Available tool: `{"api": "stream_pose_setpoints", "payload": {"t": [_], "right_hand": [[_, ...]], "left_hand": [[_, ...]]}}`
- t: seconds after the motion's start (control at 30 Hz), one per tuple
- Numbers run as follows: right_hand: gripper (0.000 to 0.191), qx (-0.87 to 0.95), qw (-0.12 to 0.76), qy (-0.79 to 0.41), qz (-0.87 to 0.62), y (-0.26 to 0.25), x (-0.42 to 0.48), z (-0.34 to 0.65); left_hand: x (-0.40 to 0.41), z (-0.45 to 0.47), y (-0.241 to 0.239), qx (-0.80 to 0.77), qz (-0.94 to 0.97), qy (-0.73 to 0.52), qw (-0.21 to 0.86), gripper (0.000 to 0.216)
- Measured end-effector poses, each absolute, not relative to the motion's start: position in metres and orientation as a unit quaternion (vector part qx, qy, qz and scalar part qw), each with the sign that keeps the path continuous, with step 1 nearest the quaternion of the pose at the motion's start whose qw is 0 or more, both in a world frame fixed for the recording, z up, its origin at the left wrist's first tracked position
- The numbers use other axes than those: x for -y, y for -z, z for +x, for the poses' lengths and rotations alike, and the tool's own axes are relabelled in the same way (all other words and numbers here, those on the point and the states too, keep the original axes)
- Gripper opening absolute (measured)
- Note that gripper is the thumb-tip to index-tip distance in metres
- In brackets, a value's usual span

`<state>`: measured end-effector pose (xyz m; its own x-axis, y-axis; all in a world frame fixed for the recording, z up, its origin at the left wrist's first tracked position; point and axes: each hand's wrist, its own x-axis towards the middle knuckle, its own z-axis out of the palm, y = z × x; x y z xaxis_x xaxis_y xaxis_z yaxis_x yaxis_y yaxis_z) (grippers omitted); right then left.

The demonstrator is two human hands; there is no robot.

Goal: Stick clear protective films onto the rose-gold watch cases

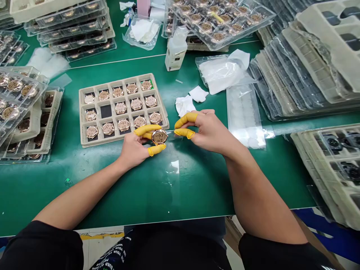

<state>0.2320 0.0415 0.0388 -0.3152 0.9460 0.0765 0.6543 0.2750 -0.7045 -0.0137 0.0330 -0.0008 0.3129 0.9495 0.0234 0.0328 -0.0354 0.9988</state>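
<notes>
My left hand point(137, 144) pinches a round rose-gold watch case point(159, 136) between fingers in yellow finger cots, just above the green mat. My right hand point(208, 129), also in yellow cots, is closed in a pinch right of the case, holding what looks like a thin clear film that stretches from it toward the case. Just behind my left hand lies a beige compartment tray point(82, 116) filled with several similar watch cases.
Stacks of clear-lidded trays point(73, 30) stand at the back left and left edge. A white bottle point(176, 48), crumpled white wipes point(184, 105), clear plastic bags point(222, 71) and empty tray stacks point(309, 67) fill the back and right.
</notes>
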Motion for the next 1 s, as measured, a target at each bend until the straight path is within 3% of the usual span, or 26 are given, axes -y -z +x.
{"api": "stream_pose_setpoints", "payload": {"t": [0.2, 0.4, 0.6, 1.0], "right_hand": [[0.007, 0.779, 0.291, -0.218, -0.51, -0.046, -0.039, 0.231], [0.04, 0.55, 0.499, -0.437, -0.507, -0.056, -0.034, 0.217], [0.033, 0.45, 0.401, -0.586, -0.542, -0.033, -0.027, 0.18], [0.02, 0.453, 0.412, -0.575, -0.543, -0.024, -0.027, 0.175]], "left_hand": [[-0.037, -0.012, -0.001, -0.466, 0.511, -0.389, 0.609, 0.069], [-0.037, -0.01, -0.003, -0.484, 0.484, -0.382, 0.621, 0.067], [-0.038, -0.012, 0.003, -0.452, 0.51, -0.374, 0.629, 0.068], [-0.039, -0.013, 0.0, -0.455, 0.512, -0.366, 0.63, 0.069]]}}
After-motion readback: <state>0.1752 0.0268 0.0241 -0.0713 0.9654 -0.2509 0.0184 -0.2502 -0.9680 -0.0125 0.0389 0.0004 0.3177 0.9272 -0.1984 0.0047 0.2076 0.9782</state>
